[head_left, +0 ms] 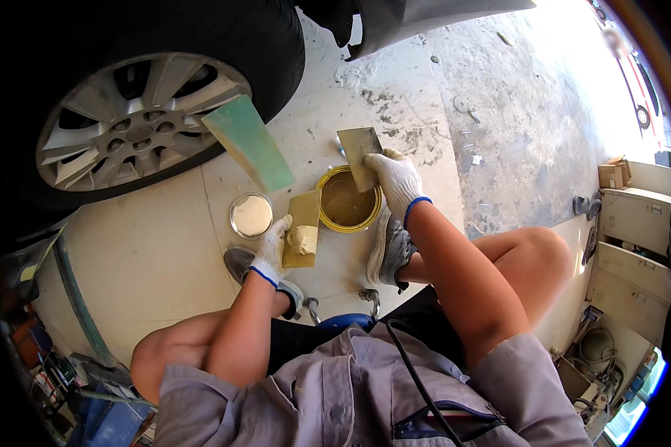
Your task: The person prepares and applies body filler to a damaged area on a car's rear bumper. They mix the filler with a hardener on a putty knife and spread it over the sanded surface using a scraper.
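Right hand (397, 179) fingers clamp a scraper (359, 155) whose tip dips into the open yellow can (347, 200), left hand (273, 252) grips a putty-smeared board (303, 228), its fingertips seemingly hidden, round lid (251, 214) beside.

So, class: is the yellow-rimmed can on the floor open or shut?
Open. The can shows putty inside, its round lid lies apart on the floor, and the right hand dips a metal scraper into it.
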The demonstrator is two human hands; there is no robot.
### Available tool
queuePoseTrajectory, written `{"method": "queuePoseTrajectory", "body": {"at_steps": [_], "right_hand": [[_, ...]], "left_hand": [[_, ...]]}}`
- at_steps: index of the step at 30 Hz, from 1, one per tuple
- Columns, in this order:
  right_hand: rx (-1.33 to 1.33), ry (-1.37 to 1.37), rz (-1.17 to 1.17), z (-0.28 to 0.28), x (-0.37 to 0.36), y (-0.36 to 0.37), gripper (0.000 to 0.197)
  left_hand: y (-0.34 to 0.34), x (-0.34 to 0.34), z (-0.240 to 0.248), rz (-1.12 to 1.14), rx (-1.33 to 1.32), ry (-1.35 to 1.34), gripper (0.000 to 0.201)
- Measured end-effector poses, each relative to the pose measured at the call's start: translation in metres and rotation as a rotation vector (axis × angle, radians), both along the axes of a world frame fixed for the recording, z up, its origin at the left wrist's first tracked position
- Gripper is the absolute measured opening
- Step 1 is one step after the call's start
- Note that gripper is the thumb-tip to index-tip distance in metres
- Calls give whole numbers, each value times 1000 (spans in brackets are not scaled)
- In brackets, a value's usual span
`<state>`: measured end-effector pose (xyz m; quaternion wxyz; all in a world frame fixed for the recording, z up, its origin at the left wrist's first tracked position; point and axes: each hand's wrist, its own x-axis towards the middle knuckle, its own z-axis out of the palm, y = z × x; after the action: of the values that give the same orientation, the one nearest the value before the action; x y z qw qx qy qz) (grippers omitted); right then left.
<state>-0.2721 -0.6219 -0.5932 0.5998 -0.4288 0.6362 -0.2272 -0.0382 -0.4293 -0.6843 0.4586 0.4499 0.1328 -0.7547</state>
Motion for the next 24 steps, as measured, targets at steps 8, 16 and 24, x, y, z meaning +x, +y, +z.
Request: {"method": "queuePoseTrajectory", "body": {"at_steps": [8,16,24], "right_hand": [[-27,492,610,64,3,-39,36],[-187,879,1255,34,37,4,31],[-325,943,1441,-62,35,25,21]], "left_hand": [[-41,15,12,136,-112,-70,50],[-51,-5,14,119,-160,53,50],[-56,-16,23,117,-142,97,54]]}}
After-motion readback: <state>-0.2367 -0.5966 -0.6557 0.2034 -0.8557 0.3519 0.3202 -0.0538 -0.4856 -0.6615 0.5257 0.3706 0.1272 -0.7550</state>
